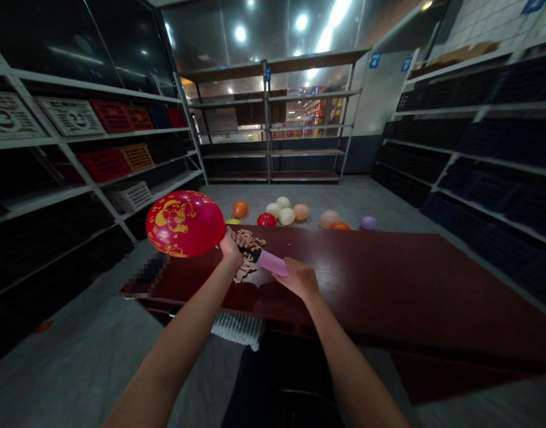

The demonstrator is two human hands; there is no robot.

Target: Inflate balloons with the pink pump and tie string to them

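Observation:
A red balloon [186, 223] with yellow printed figures is blown up large and points out to the left. My left hand [232, 245] is closed round its neck, where the tip of a balloon pump meets it; the nozzle itself is hidden by my fingers. The balloon pump [271, 262] has a pink barrel and a black end, and it slants down to the right. Round its pink lower end my right hand [300, 277] is wrapped. Beneath the pump, a loose heap of beige uninflated balloons [246, 272] lies on the dark red table [366, 273].
Several blown-up balloons in white [286, 216], peach, orange, red and purple [368, 223] lie on the floor beyond the table. A blurred-out dark item [148, 274] is at the table's left end. Shelves with crates [112, 164] stand left; more racks [268, 153] stand behind and right.

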